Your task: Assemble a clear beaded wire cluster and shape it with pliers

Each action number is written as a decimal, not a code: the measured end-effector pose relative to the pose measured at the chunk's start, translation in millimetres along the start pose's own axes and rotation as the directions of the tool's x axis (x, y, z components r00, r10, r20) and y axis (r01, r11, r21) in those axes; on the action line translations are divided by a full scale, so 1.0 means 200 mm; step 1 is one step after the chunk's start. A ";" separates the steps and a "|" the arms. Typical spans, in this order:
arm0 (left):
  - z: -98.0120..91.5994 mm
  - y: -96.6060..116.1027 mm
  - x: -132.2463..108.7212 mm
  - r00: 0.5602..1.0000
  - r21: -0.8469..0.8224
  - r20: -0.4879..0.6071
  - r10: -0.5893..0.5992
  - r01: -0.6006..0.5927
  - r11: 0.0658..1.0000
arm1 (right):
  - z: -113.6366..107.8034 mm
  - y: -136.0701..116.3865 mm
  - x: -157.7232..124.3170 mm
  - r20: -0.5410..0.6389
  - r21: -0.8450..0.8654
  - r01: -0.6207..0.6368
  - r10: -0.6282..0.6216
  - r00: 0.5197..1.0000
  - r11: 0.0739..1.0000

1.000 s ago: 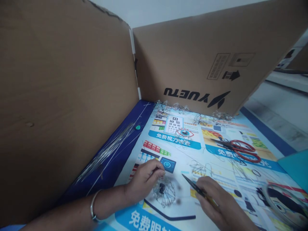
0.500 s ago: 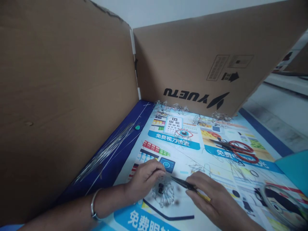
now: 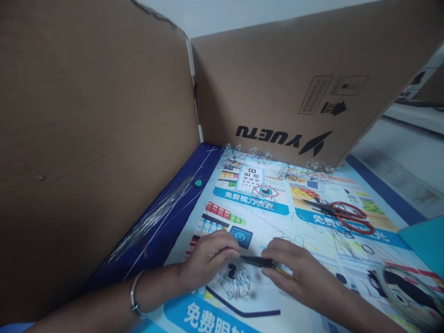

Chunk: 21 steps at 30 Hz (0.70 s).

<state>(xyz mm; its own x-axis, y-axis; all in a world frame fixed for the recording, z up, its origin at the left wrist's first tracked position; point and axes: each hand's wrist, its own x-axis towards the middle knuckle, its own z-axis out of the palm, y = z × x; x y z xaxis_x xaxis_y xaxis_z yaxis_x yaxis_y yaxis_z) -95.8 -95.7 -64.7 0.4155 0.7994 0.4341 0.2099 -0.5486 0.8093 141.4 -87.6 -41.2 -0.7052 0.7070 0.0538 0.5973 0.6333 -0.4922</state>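
Observation:
A small round wire piece [image 3: 238,282] of thin looped wires, dark at its centre, hangs under the fingertips of my left hand [image 3: 211,256]. That hand is closed in a pinch on its upper edge, and a bangle circles the wrist. My right hand [image 3: 294,266] is wrapped round a pair of pliers [image 3: 258,262] with dark jaws and a yellow-and-black handle. The jaw tips meet the wire piece right beside my left fingertips. Whether the jaws grip a wire is too small to make out.
Red-handled scissors [image 3: 350,216] lie at the right, near loose wire offcuts. A bundle of straight wires [image 3: 156,215] lies at the left beside a small green object [image 3: 198,183]. More wire pieces [image 3: 319,166] line the cardboard wall [image 3: 270,88]. A clear ring-shaped roll [image 3: 385,286] sits at lower right.
My right hand has moved slightly left and the pliers have swung nearer level, their tips now reaching my left fingertips. My left hand has hardly moved.

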 end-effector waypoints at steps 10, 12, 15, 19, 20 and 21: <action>0.00 -0.01 0.01 0.999 0.004 0.029 0.028 -0.028 1.000 | 0.02 0.02 -0.01 -0.040 0.000 0.052 -0.051 0.998 0.999; -0.01 -0.01 0.01 0.999 0.006 0.041 0.031 -0.031 1.000 | 0.02 0.02 -0.01 -0.030 0.004 0.043 -0.043 0.999 0.999; -0.01 0.00 0.01 0.998 0.008 0.057 0.028 -0.028 1.000 | 0.01 0.01 -0.01 0.000 -0.005 0.030 -0.030 1.000 1.000; -0.01 0.00 0.01 0.997 0.016 0.067 0.043 -0.044 0.999 | 0.00 -0.01 -0.01 0.030 -0.013 0.026 -0.025 0.999 1.000; -0.01 0.00 0.01 0.997 0.022 0.068 0.047 -0.049 0.999 | 0.00 -0.01 -0.01 0.035 -0.017 0.023 -0.023 0.999 1.000; -0.01 0.00 0.01 0.996 0.028 0.068 0.051 -0.053 0.998 | -0.01 -0.01 -0.01 0.042 -0.022 0.019 -0.018 0.999 1.000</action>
<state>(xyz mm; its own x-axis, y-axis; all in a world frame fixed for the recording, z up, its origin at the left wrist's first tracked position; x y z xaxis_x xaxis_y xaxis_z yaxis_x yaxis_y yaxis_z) -96.4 -93.2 -61.9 0.4847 0.7517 0.4471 0.2124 -0.5971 0.7736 142.1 -90.3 -38.8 -0.7314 0.6815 0.0258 0.5920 0.6533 -0.4720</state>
